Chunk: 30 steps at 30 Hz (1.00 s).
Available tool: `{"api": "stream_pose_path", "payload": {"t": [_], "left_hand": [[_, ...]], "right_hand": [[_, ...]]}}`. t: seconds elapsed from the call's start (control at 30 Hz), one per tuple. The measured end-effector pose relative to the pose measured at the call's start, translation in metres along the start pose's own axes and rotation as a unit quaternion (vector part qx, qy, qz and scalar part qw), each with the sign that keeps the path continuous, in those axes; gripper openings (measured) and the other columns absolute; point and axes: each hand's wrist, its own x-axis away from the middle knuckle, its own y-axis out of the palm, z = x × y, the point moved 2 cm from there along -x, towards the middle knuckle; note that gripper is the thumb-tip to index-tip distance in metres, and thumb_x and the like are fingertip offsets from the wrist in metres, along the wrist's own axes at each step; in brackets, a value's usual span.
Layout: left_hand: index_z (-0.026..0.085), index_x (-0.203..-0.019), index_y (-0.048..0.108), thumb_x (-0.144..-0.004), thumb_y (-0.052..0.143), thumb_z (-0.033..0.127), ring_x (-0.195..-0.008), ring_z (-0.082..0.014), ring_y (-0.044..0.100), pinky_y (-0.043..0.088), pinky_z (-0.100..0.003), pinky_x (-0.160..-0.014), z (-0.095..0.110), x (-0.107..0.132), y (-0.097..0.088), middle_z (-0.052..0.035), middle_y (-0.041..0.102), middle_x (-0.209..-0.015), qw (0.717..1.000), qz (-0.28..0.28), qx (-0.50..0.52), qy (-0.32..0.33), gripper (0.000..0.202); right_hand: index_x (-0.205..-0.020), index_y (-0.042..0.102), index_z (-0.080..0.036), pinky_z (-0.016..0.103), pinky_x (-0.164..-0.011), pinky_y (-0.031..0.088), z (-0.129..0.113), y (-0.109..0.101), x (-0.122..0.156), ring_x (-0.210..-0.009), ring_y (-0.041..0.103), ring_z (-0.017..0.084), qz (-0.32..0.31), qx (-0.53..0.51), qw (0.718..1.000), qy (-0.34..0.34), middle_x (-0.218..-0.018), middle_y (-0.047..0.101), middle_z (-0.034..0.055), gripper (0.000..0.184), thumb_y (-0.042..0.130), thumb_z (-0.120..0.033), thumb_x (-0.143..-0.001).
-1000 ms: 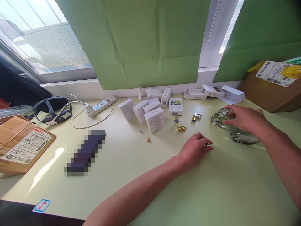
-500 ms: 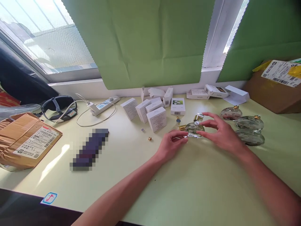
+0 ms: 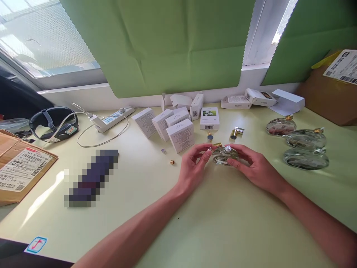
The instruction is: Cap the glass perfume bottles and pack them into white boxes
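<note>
A small round glass perfume bottle (image 3: 221, 160) stands on the table between my hands, with a clear, shiny piece at its top. My right hand (image 3: 251, 163) grips its right side, thumb at the front and fingers behind. At the bottle's left, my left hand (image 3: 193, 162) is closed, thumb and index fingertip pinched together; a tiny glint shows there, but I cannot make out what it is. Just behind the fingertips lies a gold cap (image 3: 216, 144). Gold and silver caps (image 3: 236, 133) lie farther back, beside a small gold piece with a dark disc (image 3: 210, 137).
Several glass bottles (image 3: 306, 159) lie at the right. White boxes (image 3: 181, 136) stand along the back. A small gold ring (image 3: 172, 162) and a tiny clear piece (image 3: 163, 151) are left of my hands. A blurred-out dark object (image 3: 93, 178), power strip (image 3: 111, 120) and carton (image 3: 25, 167) occupy the left.
My right hand has come down from the silver cap and closed round the bottle. My left fingers have risen to the bottle's upper left. The view has shifted slightly.
</note>
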Motion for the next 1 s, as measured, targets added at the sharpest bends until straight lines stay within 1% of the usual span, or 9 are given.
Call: {"api": "stream_pose_path", "payload": {"t": [0.1, 0.23, 0.37, 0.5, 0.63, 0.77, 0.83, 0.9, 1.0], "left_hand": [[0.019, -0.112, 0.065, -0.097, 0.062, 0.033, -0.113, -0.0202, 0.067, 0.052, -0.032, -0.094, 0.003, 0.002, 0.002, -0.0099, 0.073, -0.12, 1.0, -0.017, 0.014, 0.019, 0.021], [0.02, -0.113, 0.06, -0.1, 0.055, 0.029, -0.118, -0.02, 0.065, 0.051, -0.034, -0.098, 0.008, 0.005, 0.005, -0.0094, 0.072, -0.122, 0.998, -0.034, 0.031, 0.041, 0.017], [0.021, -0.114, 0.06, -0.101, 0.053, 0.028, -0.12, -0.0214, 0.064, 0.05, -0.036, -0.101, 0.011, 0.009, 0.007, -0.0088, 0.071, -0.123, 0.996, -0.05, 0.017, 0.071, 0.016], [0.022, -0.115, 0.061, -0.102, 0.052, 0.027, -0.122, -0.022, 0.062, 0.049, -0.038, -0.101, 0.013, 0.011, 0.008, -0.0082, 0.071, -0.123, 0.995, -0.055, 0.013, 0.081, 0.016], [0.024, -0.115, 0.061, -0.102, 0.052, 0.029, -0.114, -0.0192, 0.063, 0.049, -0.034, -0.096, 0.012, 0.011, 0.007, -0.0063, 0.071, -0.12, 0.996, -0.029, -0.021, 0.083, 0.016], [0.023, -0.11, 0.063, -0.1, 0.056, 0.033, -0.096, -0.0164, 0.061, 0.048, -0.029, -0.081, 0.007, 0.009, 0.002, -0.0057, 0.068, -0.112, 0.992, 0.036, -0.094, 0.071, 0.017], [0.022, -0.109, 0.063, -0.099, 0.057, 0.034, -0.088, -0.015, 0.059, 0.047, -0.028, -0.078, 0.006, 0.008, 0.0, -0.0054, 0.066, -0.107, 0.989, 0.059, -0.115, 0.072, 0.017], [0.022, -0.11, 0.064, -0.1, 0.055, 0.033, -0.087, -0.0144, 0.057, 0.047, -0.028, -0.077, 0.006, 0.008, 0.0, -0.0055, 0.064, -0.106, 0.985, 0.065, -0.131, 0.091, 0.017], [0.023, -0.113, 0.064, -0.1, 0.054, 0.029, -0.087, -0.0138, 0.056, 0.048, -0.027, -0.075, 0.008, 0.012, 0.003, -0.006, 0.062, -0.109, 0.977, 0.06, -0.151, 0.136, 0.017]], "right_hand": [[-0.133, 0.058, -0.038, 0.044, -0.107, 0.05, -0.007, 0.005, 0.004, -0.123, 0.064, 0.026, -0.021, 0.037, 0.999, -0.029, -0.132, 0.069, -0.0014, 0.041, 0.065, -0.045, -0.093], [-0.135, 0.054, -0.041, 0.04, -0.108, 0.049, -0.013, 0.01, 0.007, -0.127, 0.061, 0.024, -0.04, 0.041, 0.998, -0.04, -0.136, 0.066, -0.0043, 0.041, 0.063, -0.044, -0.095], [-0.136, 0.053, -0.04, 0.038, -0.109, 0.048, -0.016, 0.011, 0.008, -0.129, 0.059, 0.023, -0.046, 0.033, 0.998, -0.041, -0.139, 0.065, -0.0037, 0.042, 0.062, -0.044, -0.095], [-0.138, 0.052, -0.038, 0.04, -0.11, 0.047, -0.018, 0.012, 0.009, -0.133, 0.055, 0.025, -0.049, 0.032, 0.997, -0.041, -0.139, 0.064, -0.0016, 0.044, 0.061, -0.045, -0.096], [-0.138, 0.052, -0.039, 0.041, -0.109, 0.048, -0.016, 0.013, 0.01, -0.133, 0.055, 0.025, -0.053, 0.028, 0.998, -0.033, -0.139, 0.064, -0.0018, 0.044, 0.062, -0.045, -0.095], [-0.14, 0.049, -0.039, 0.043, -0.111, 0.046, -0.014, 0.012, 0.011, -0.133, 0.055, 0.025, -0.058, 0.027, 0.998, -0.026, -0.142, 0.062, -0.0008, 0.052, 0.067, -0.045, -0.092], [-0.139, 0.051, -0.039, 0.044, -0.11, 0.046, -0.017, 0.009, 0.011, -0.13, 0.056, 0.025, -0.045, 0.022, 0.998, -0.039, -0.141, 0.063, -0.0002, 0.053, 0.069, -0.045, -0.09], [-0.134, 0.056, -0.038, 0.044, -0.108, 0.047, -0.022, 0.004, 0.011, -0.127, 0.058, 0.025, -0.009, 0.002, 0.998, -0.059, -0.136, 0.065, -0.0002, 0.044, 0.068, -0.043, -0.091], [-0.124, 0.062, -0.036, 0.043, -0.106, 0.048, -0.032, -0.003, 0.014, -0.124, 0.06, 0.024, 0.062, -0.019, 0.995, -0.075, -0.128, 0.068, -0.0001, 0.029, 0.063, -0.04, -0.095]]}}
